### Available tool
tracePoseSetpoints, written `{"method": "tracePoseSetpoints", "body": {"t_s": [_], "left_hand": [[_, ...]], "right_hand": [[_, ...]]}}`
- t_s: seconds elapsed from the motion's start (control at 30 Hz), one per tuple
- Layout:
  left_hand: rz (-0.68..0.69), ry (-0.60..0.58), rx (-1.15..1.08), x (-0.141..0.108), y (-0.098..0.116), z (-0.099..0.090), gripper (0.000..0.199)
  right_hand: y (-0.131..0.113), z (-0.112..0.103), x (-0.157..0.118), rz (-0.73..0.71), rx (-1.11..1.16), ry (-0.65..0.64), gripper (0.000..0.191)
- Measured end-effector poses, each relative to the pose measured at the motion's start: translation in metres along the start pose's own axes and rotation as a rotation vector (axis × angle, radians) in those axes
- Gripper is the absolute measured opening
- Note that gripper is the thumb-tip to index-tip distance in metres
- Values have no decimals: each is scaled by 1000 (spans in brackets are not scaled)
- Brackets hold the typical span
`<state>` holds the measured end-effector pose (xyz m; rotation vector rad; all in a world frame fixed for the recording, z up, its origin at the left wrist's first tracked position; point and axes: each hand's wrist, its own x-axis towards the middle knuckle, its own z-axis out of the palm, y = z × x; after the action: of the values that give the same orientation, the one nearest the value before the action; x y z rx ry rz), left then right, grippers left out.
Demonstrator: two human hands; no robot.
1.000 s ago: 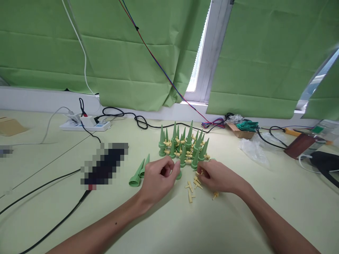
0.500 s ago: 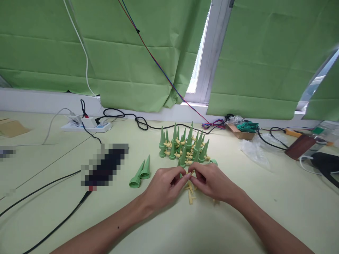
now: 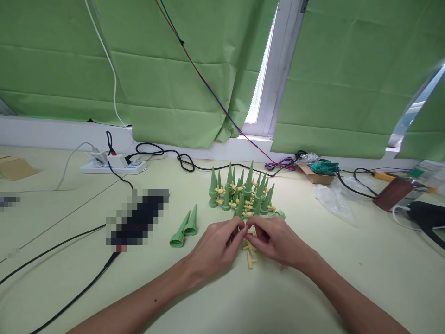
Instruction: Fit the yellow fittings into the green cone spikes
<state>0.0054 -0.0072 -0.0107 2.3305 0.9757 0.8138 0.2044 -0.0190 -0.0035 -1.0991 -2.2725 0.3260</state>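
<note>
My left hand (image 3: 219, 241) and my right hand (image 3: 273, 236) meet at the fingertips, both closed in a pinch. Whatever lies between the fingers is small and mostly hidden. Just below them, loose yellow T-shaped plastic valves (image 3: 250, 260) lie on the table, partly covered by my right hand. Beyond my hands stands a cluster of green cone-shaped watering spikes (image 3: 249, 181), tips up, with yellow valves (image 3: 220, 190) fitted at their sides. To the left of my left hand, two green spikes without visible valves (image 3: 190, 222) lean close together.
A pixelated dark object (image 3: 139, 218) with a black cable lies on the left of the table. Behind it is a white power strip (image 3: 113, 166). Toward the right are a small cardboard box (image 3: 315, 175), clear plastic bags (image 3: 335, 202) and a dark red-brown object (image 3: 392, 192).
My fingertips have drawn closer together and shifted slightly left. The bit of yellow seen by the right fingertips is now less visible. The spikes have stayed in place.
</note>
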Motion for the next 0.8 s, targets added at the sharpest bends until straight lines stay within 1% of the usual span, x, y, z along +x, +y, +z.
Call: {"method": "tracePoseSetpoints", "body": {"t_s": [0.1, 0.23, 0.33, 0.5, 0.57, 0.73, 0.8], "left_hand": [[-12, 55, -42, 0, 0, 0, 20], [-75, 124, -154, 0, 1, 0, 22], [-97, 140, -216, 1, 2, -1, 25], [-116, 138, -208, 2, 3, -2, 27], [-114, 138, -188, 3, 2, -1, 27], [-93, 127, -160, 4, 2, -1, 28], [-84, 116, -149, 3, 2, -1, 28]], "right_hand": [[4, 0, -1, 16, 13, 19, 12], [7, 1, 0, 18, 14, 48, 18], [8, 2, 1, -17, 13, 76, 16], [6, 3, 3, -52, 30, 97, 28], [6, 4, 3, -55, 49, 117, 27], [5, 5, 4, -88, 97, 179, 13], [5, 6, 4, -96, 105, 189, 12]]}}
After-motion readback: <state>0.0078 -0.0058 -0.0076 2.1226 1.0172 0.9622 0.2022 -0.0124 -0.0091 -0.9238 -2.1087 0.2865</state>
